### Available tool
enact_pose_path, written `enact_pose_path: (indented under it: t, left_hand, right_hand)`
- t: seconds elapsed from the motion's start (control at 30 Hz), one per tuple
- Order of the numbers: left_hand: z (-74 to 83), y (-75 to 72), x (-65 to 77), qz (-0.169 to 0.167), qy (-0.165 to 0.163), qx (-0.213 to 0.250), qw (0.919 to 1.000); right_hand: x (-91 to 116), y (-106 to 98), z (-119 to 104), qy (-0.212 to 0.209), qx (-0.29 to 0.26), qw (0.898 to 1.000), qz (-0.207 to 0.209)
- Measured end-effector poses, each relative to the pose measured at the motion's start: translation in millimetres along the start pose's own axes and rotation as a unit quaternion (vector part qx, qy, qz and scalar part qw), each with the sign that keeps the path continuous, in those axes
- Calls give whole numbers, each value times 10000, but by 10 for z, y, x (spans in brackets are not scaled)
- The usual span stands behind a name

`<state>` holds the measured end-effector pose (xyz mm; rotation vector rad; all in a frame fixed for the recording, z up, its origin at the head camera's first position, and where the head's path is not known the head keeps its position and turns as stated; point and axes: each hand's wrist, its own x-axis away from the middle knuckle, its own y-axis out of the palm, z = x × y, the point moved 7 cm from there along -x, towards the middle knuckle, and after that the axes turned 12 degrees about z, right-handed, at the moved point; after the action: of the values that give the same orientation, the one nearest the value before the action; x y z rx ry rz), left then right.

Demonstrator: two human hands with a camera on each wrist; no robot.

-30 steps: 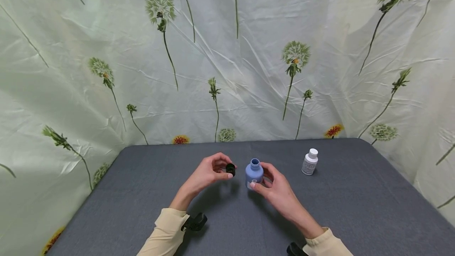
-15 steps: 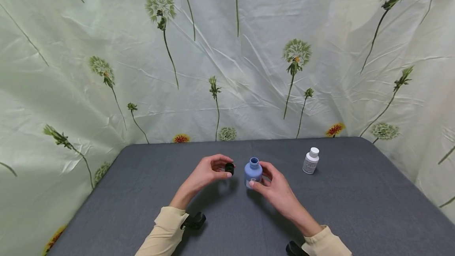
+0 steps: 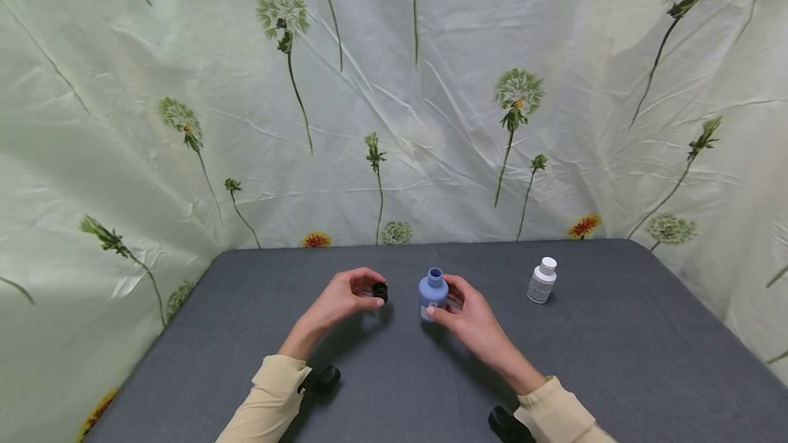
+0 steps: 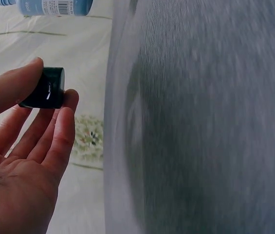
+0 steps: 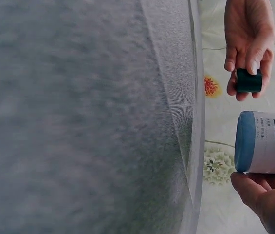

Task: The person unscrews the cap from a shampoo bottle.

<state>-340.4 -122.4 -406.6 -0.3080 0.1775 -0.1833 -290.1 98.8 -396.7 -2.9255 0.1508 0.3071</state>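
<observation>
Between thumb and fingers, my left hand (image 3: 349, 291) pinches a small dark bottle cap (image 3: 379, 292). Its dark, glossy side shows in the left wrist view, where the cap (image 4: 49, 88) sits at the fingertips. My right hand (image 3: 466, 310) grips a blue bottle (image 3: 434, 290) around its body, upright, with the mouth uncovered. In the right wrist view a white printed label wraps the blue bottle (image 5: 247, 141), and the fingers lie along its lower side. A gap separates cap and bottle, the cap being to the left.
A white capped bottle (image 3: 542, 280) stands on the dark grey table (image 3: 615, 347), to the right of my right hand. Behind the table's far edge hangs a pale curtain (image 3: 431, 122) with dandelion prints.
Both hands have shifted left, the left hand with the cap further than the right with the blue bottle, so the gap between them has widened. The white bottle stays standing.
</observation>
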Motion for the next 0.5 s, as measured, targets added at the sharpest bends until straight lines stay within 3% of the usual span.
enact_pose_path:
  t: [0.13,0.5]
  left_hand:
    - [-52,-103,-7,14,-119,76,9999]
    - [-168,-327,-60,143,-188,-312,9992]
  right_hand:
    - [-65,50,9,100,1,9999,-86]
    - [-221,272,45,139,90,9991,-379]
